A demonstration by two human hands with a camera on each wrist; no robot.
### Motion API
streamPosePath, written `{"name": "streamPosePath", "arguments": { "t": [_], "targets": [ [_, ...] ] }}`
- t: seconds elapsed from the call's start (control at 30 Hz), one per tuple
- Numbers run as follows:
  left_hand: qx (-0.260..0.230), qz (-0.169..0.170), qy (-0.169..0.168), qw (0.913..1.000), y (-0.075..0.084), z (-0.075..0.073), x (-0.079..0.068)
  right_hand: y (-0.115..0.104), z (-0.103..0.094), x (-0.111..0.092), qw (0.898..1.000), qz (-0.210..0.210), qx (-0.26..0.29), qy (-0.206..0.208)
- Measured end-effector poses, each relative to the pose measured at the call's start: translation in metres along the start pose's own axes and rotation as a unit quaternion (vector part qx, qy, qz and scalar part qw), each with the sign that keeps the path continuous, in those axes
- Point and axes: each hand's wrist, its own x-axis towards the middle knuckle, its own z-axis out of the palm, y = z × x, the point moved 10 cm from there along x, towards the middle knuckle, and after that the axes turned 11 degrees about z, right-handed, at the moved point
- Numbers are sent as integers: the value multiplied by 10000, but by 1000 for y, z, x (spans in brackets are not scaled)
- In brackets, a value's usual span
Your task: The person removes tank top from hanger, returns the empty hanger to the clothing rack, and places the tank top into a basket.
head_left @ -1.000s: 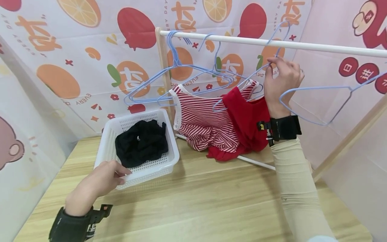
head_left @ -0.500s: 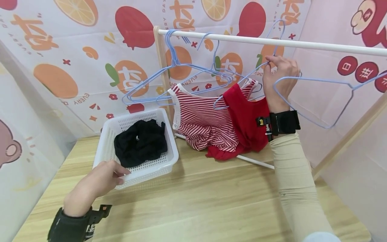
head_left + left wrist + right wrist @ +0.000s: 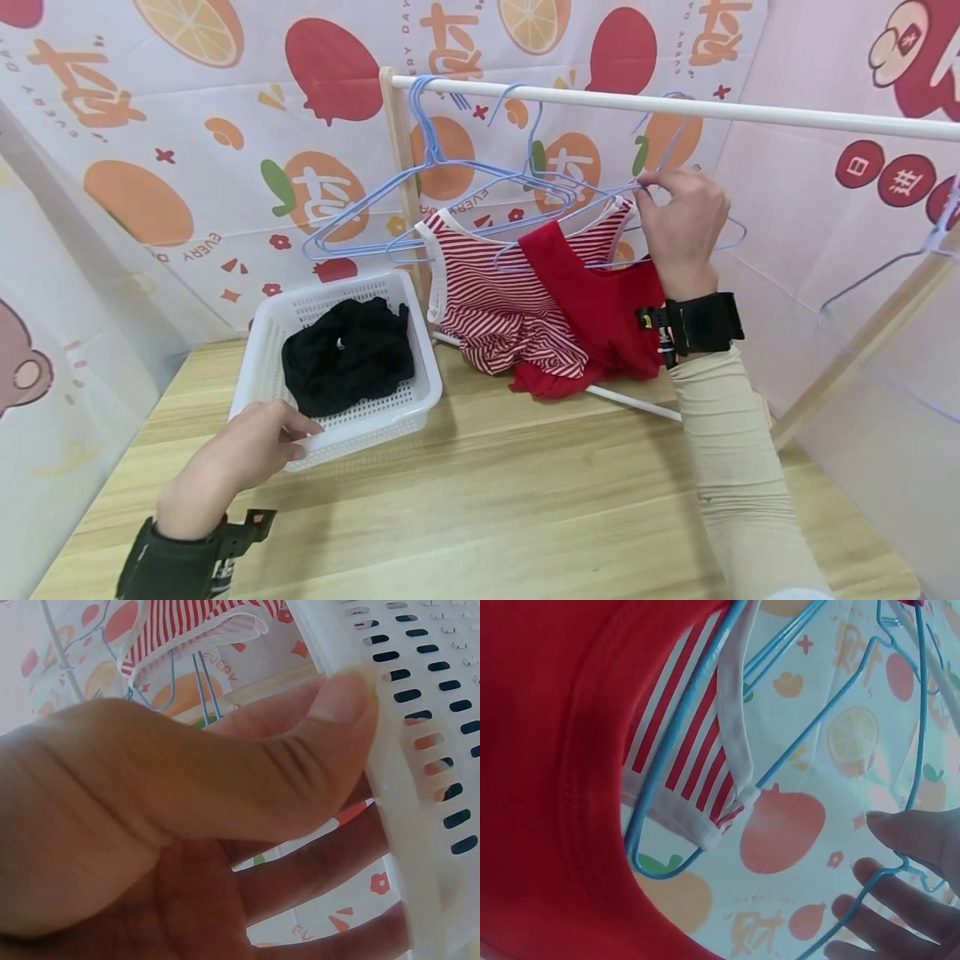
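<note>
With thumb and fingers my left hand (image 3: 247,446) grips the near left corner of a white plastic basket (image 3: 375,421) with a crumpled black garment (image 3: 348,358) inside. The left wrist view shows the thumb on the rim and fingers behind the slotted wall. My right hand (image 3: 686,217) pinches a light blue hanger (image 3: 922,712) just below its hook. A red garment (image 3: 618,308) hangs from this hanger, one strap over its left arm. The hook overlaps the white rail (image 3: 585,98). Just left, a red-and-white striped tank top (image 3: 502,275) hangs on another blue hanger.
Several blue hangers (image 3: 429,125) bunch at the rail's left end by a wooden post (image 3: 405,158). Another blue hanger (image 3: 873,279) shows at the far right, near the right post (image 3: 862,358). A lower white bar (image 3: 637,402) runs above the wooden table (image 3: 525,500).
My right hand has moved down and left, bringing the hanger's hook from above the rail to its level. The far right hanger has swung right. My left hand stays on the basket.
</note>
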Motion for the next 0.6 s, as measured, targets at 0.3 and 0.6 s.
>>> {"name": "streamPosePath", "arguments": {
  "t": [0.3, 0.6],
  "targets": [
    [22, 5, 24, 10000, -1, 0, -1, -25, 17, -23, 9968, -500, -302, -545],
    [16, -76, -52, 10000, -1, 1, -1, -53, 22, -47, 9909, -853, -492, -916]
  ]
}}
